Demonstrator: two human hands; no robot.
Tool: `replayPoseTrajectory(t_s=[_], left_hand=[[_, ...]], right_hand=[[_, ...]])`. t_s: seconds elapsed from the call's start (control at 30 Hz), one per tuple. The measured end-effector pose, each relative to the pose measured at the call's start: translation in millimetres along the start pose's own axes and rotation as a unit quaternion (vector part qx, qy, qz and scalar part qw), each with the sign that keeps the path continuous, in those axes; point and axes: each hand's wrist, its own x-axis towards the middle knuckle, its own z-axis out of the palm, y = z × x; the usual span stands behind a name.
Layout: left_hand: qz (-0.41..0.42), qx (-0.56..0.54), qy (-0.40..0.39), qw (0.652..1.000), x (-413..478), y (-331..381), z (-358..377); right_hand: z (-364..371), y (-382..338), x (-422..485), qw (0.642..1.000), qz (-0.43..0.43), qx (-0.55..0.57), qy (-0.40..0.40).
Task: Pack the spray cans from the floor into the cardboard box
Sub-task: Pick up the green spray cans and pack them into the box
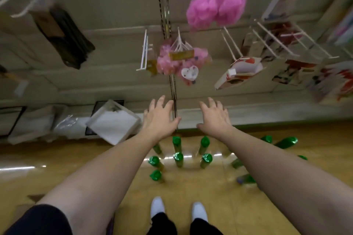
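Holding nothing, fingers spread, left hand (160, 118) and right hand (214, 118) out above the spray cans (178, 157) on the floor (107, 160); at the reaching step, probably needing next to drop and close round upright ones; roughly twelve cans counted, two lying, some half hidden, cardboard box unseen.

both arms reach forward — left hand (160, 115) and right hand (214, 116) spread, holding nothing — above green-capped spray cans (178, 159) standing on the wooden floor (57, 158); pink bath sponges (215, 7) hang far.
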Motion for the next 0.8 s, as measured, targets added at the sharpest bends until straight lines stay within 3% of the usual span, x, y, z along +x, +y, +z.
replayPoseTrajectory(t_s=[0.37,0.53,0.8], left_hand=[[-0.094,-0.021,-0.106,0.99,12,-119,125],[-0.139,-0.045,-0.154,0.977,9,-171,215],[-0.146,-0.074,-0.171,0.972,44,-248,354]], right_hand=[[146,-59,49,0.991,-0.031,0.001,-0.133],[245,-85,69,0.981,-0.054,-0.001,-0.188],[422,-113,73,0.964,-0.054,0.039,-0.258]])
